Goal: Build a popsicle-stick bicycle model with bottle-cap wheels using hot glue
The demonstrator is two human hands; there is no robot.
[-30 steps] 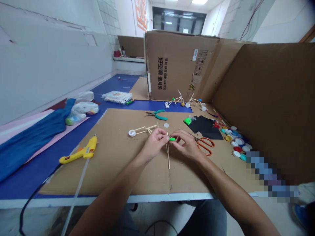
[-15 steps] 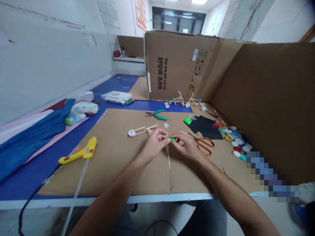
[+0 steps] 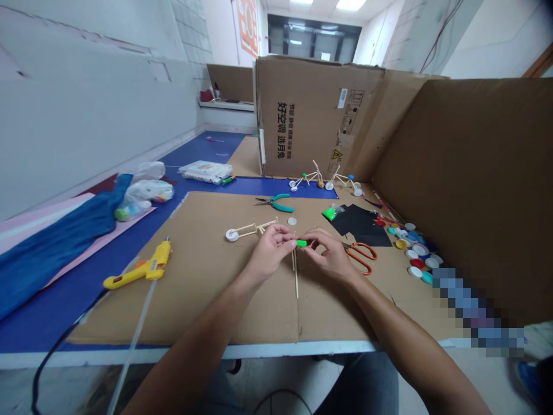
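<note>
Between the fingertips of both hands is a small bright green lump (image 3: 301, 244), the same colour as the stuff in a clear bag (image 3: 330, 214) farther off. My left hand (image 3: 273, 252) pinches its left side with thumb and fingers. From the right, my right hand (image 3: 327, 253) has its fingers curled in against it. Thin wooden sticks (image 3: 296, 282) lie on the cardboard sheet (image 3: 207, 300) just under the hands. Behind my left hand a stick frame (image 3: 247, 229) with a white bottle-cap wheel (image 3: 232, 235) is partly covered. Orange-handled scissors (image 3: 360, 253) lie right of my right hand, blades partly hidden.
A yellow glue gun (image 3: 149, 268) lies at left. Behind the hands are teal-handled pliers (image 3: 276, 203), a clear disc (image 3: 292, 221) and two stick models (image 3: 343, 177). Black sheets (image 3: 367, 225) and bottle caps (image 3: 419, 249) lie at right. Tall cardboard walls (image 3: 319, 115) stand behind.
The green lump has turned slightly between my fingers and shows more of its side. My right fingers have shifted a little; both arms stay about where they were.
</note>
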